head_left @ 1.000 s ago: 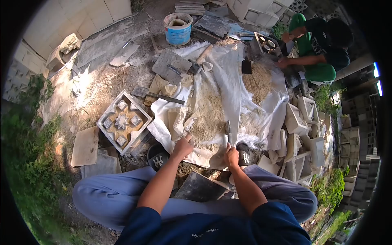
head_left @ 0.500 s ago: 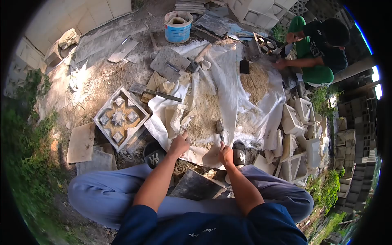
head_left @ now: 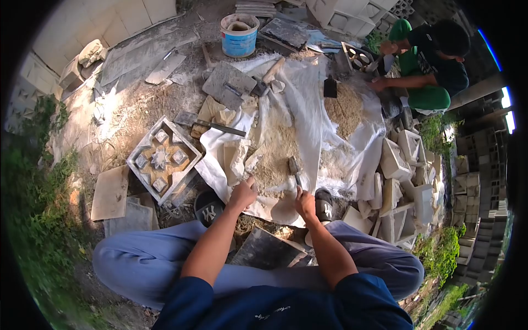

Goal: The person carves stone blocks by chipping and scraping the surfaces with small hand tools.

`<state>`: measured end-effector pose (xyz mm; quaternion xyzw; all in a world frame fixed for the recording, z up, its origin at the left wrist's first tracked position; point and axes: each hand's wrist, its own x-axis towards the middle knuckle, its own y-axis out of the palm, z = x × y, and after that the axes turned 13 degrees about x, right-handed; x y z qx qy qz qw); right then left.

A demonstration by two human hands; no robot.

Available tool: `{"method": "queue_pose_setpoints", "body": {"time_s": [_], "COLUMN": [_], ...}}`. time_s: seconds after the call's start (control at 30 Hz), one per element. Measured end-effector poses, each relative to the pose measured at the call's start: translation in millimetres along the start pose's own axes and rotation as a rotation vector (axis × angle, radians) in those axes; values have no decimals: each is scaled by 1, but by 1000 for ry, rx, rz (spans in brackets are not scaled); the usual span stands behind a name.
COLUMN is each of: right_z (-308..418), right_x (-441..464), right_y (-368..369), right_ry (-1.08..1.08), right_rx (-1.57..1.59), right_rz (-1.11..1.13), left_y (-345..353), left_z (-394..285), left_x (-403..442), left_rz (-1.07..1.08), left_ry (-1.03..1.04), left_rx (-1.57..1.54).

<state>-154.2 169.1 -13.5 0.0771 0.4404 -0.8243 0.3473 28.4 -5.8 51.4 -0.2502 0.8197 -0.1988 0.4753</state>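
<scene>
My right hand (head_left: 305, 204) is closed round the handle of a small tool (head_left: 295, 168), whose head lies over the sandy powder (head_left: 276, 148) on the white sheet (head_left: 305, 99). Closed fingers also show on my left hand (head_left: 243, 194), at the near edge of the sheet; what they hold, if anything, is hidden. Just beyond that hand lie pale broken chunks (head_left: 236, 157). A square mould (head_left: 164, 160) with a star-shaped centre sits to the left. Between my feet is a dark flat plate (head_left: 268, 250).
A blue and white bucket (head_left: 239, 41) stands at the back. Flat trowels (head_left: 229, 86) and a long-bladed tool (head_left: 220, 128) lie beyond my hands. Pale block pieces (head_left: 399, 159) are piled at the right. A co-worker (head_left: 440, 60) crouches at the back right beside another mould (head_left: 360, 58).
My right hand and its tool have shifted slightly left and the tool's head now tilts left. The co-worker's raised hand and tool have moved. The whole view has shifted slightly.
</scene>
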Motion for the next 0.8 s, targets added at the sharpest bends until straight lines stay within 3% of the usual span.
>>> {"method": "queue_pose_setpoints", "body": {"time_s": [0.13,0.27,0.33,0.47,0.57,0.7,0.8], "right_z": [17,0,-21,6,19,23,11], "right_x": [10,-5,-8,-1,10,15,15], "right_y": [-12,5,13,-3,-8,0,2], "right_ry": [-221,-278,-150,-69,-217,-339,-93], "right_rx": [116,170,-88,67,176,250,-69], "right_rz": [-194,-198,-23,-6,-179,-317,2], "left_y": [5,7,0,3,2,26,29], "left_z": [5,4,-1,2,-5,3,-10], "left_x": [5,4,5,4,4,23,34], "left_rz": [5,-4,-7,-8,10,-175,-221], "left_ry": [3,0,-9,-1,-53,57,35], "left_rx": [22,12,15,39,27,157,258]}}
